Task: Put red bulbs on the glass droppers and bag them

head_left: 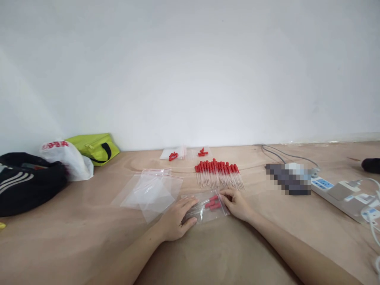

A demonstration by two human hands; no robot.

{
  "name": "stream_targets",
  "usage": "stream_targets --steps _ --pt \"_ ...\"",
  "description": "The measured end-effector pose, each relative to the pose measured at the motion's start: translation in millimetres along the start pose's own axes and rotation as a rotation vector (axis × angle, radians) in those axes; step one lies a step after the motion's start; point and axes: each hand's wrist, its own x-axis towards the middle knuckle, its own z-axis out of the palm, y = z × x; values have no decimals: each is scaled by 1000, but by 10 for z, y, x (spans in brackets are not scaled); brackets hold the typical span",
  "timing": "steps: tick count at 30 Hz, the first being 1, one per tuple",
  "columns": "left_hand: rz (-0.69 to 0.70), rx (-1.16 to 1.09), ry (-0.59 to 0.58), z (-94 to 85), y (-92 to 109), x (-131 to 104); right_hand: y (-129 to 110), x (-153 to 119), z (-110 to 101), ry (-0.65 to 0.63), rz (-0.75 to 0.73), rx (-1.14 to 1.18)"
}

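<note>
Plain white wall rises behind a light brown counter, on which a clear zip bag lies flat near the front, between the person's two hands. Inside it are a few red-topped pieces, which look like droppers, their red ends toward the right. Just behind the bag lies a row of matching red-topped droppers, thin tips pointing forward; to the left, loose clear bags overlap one another.

Several things could go wrong. If the bag's right end is unsealed, lifting its left side could let the pieces slide out. Hard pressure from above might crack the slender stems, if they are glass, or push a tip through the thin film. A careless sweep of the right hand could also scatter the row, which sits very near its knuckles.

The left hand rests palm down over the bag's left part, fingers extended and thumb spread away. The right hand, wrist bent inward and fingers curled, pinches the bag's right edge between thumb and forefinger. Both forearms slant in from the lower corners.
</note>
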Motion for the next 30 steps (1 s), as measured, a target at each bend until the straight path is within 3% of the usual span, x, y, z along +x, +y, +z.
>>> stream_targets --steps 5,11,15,19,24,30 --pt "40 11 -11 -1 -14 4 25 37 -78 -159 23 128" --pt "10 21 -36 -29 19 11 12 443 -163 202 120 -206" --pt "17 15 -26 -34 28 4 -108 780 -56 287 261 -334" --pt "12 -2 -26 -44 36 0 -154 953 82 328 370 -364" --pt "24 -30 -21 -36 22 -2 -148 1026 95 370 406 -319" --pt "33 -22 -12 -18 -1 -7 -57 761 -102 366 235 -106"
